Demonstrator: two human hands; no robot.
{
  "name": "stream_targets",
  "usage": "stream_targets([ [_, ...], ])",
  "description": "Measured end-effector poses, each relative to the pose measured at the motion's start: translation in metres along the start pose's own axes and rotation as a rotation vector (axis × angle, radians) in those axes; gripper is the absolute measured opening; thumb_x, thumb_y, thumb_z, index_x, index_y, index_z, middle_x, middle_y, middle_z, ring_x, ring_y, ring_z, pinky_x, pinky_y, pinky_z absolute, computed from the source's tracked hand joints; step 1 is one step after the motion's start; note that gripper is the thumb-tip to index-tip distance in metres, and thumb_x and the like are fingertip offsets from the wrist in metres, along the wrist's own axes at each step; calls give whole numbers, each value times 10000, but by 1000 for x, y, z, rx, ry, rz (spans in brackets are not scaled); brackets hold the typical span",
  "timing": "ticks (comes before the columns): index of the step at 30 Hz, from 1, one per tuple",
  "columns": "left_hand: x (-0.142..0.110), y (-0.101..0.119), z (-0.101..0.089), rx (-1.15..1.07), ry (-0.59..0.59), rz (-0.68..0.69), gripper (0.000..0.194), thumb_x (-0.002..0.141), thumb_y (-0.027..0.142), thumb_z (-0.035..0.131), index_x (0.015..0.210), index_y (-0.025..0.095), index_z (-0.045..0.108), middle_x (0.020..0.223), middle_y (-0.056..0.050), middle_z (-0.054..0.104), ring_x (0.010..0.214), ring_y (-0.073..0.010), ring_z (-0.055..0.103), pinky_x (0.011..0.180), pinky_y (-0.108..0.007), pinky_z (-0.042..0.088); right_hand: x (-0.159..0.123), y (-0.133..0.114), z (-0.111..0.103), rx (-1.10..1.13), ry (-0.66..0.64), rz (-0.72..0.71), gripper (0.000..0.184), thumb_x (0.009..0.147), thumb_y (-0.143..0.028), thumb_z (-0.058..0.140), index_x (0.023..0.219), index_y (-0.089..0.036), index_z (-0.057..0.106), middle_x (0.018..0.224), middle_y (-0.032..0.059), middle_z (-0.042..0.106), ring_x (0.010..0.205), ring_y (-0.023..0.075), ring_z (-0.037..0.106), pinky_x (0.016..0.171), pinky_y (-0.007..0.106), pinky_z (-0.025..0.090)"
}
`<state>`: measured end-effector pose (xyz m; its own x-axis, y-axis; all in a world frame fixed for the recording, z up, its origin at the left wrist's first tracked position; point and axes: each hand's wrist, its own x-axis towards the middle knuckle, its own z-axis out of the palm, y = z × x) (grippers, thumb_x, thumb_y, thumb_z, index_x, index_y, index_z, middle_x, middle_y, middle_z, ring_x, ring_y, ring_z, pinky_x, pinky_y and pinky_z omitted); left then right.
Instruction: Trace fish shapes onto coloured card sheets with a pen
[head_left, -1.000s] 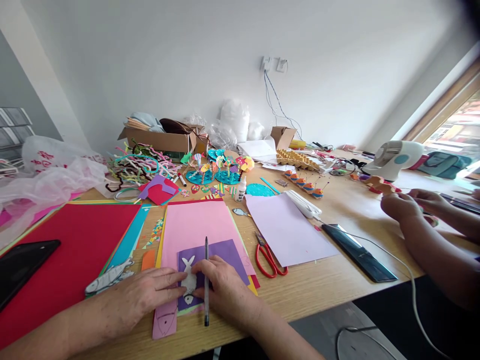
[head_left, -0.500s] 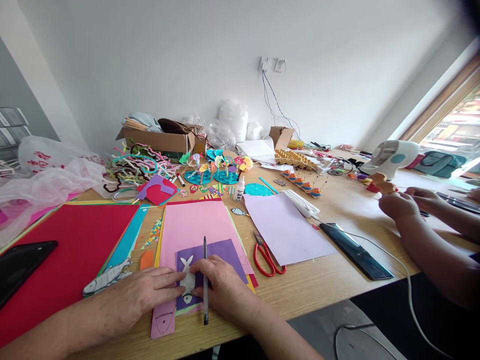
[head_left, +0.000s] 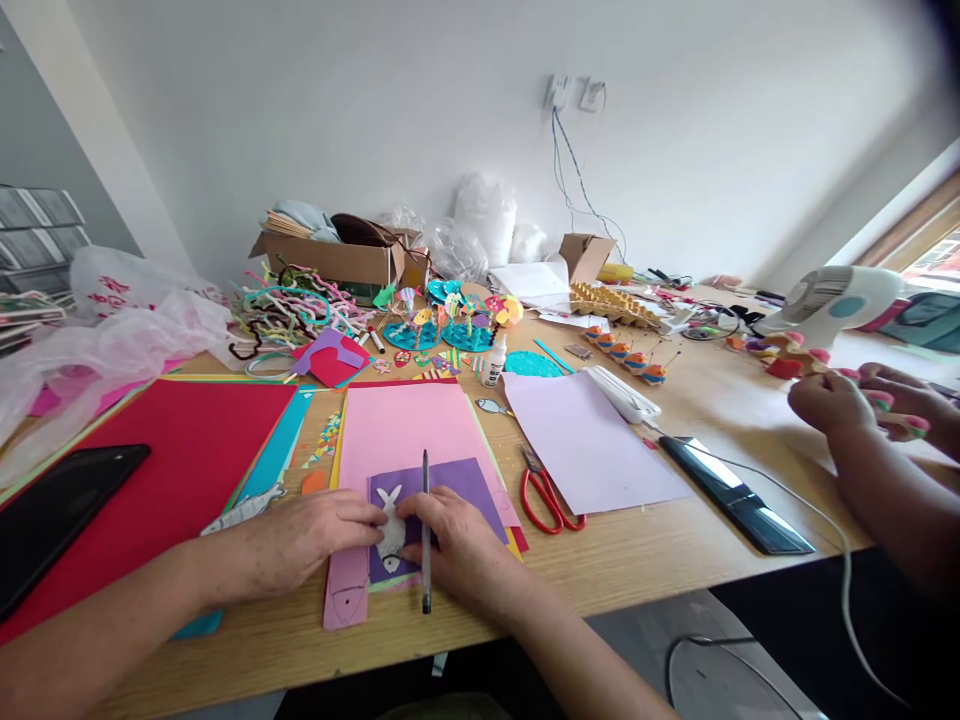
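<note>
A white paper fish (head_left: 391, 530) lies on a purple sheet (head_left: 457, 486), which rests on a pink sheet (head_left: 405, 425) near the table's front edge. My left hand (head_left: 307, 535) lies flat beside the fish, fingertips pressing its left side. My right hand (head_left: 457, 545) presses the fish from the right and has a black pen (head_left: 425, 525) wedged between its fingers, lying across the hand. A pink fish-shaped cut-out (head_left: 346, 598) sticks out below the purple sheet.
Red scissors (head_left: 547, 497), a lilac sheet (head_left: 585, 440), a black phone (head_left: 739, 493) with a cable, a red sheet (head_left: 165, 450) and a dark tablet (head_left: 60, 505) lie around. Another person's hands (head_left: 862, 400) work at right. Pipe cleaners (head_left: 292, 310), boxes and crafts crowd the back.
The camera has swung a little left and down. My hands stay on the white fish and purple sheet. The other person's hands have lifted slightly.
</note>
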<state>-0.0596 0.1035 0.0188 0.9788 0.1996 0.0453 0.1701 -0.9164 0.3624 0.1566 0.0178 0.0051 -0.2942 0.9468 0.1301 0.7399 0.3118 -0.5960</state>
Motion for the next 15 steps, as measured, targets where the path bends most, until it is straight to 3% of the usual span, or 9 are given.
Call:
stream_targets([
  [8, -1, -3, -1, 1, -35, -13, 462, 879, 37, 390, 1206, 259, 628, 1309, -43, 591, 1185, -215, 554, 989, -333, 450, 0, 1, 2, -12, 14, -16, 299, 764, -170, 748, 1035, -199, 624, 886, 42, 666, 873, 203, 590, 729, 264, 437],
  [15, 5, -2, -6, -85, -51, -20, 433, 921, 29, 343, 1185, 225, 625, 1236, -48, 621, 1155, -191, 552, 995, -305, 425, 1, 1, 0, -25, 2, -28, 290, 763, -160, 743, 1028, -191, 629, 894, 46, 676, 889, 208, 589, 754, 272, 445],
])
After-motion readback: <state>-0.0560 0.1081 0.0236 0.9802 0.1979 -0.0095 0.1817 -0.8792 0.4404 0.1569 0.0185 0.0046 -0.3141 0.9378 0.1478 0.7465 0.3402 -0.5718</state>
